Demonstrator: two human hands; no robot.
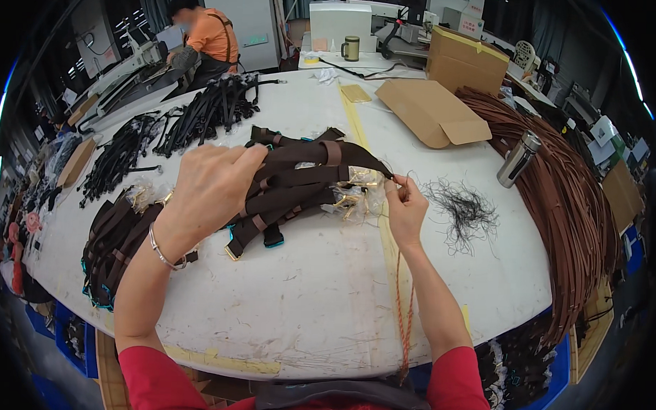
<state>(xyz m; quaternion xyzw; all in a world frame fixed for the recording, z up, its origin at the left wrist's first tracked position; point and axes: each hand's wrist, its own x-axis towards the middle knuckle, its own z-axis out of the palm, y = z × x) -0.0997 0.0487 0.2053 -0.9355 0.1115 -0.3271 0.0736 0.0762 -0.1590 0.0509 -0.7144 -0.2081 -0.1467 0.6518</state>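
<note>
Your left hand [216,190], mid-frame, grips a brown webbing strap [308,154], right hand [406,209] pinching its tip [385,172], seemingly thread-picking; next, pull gently.

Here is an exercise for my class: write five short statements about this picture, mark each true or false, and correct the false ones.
1. The left hand grips a dark brown strap. True.
2. The fingers of the right hand are at the end of that strap. True.
3. The bracelet is on the right wrist. False: it is on the left wrist.
4. The metal flask is at the left of the picture. False: it is at the right, beside the bundle of long reddish-brown strips.
5. The tangle of dark threads is on the left hand's side of the table. False: it lies to the right of the right hand.
</note>
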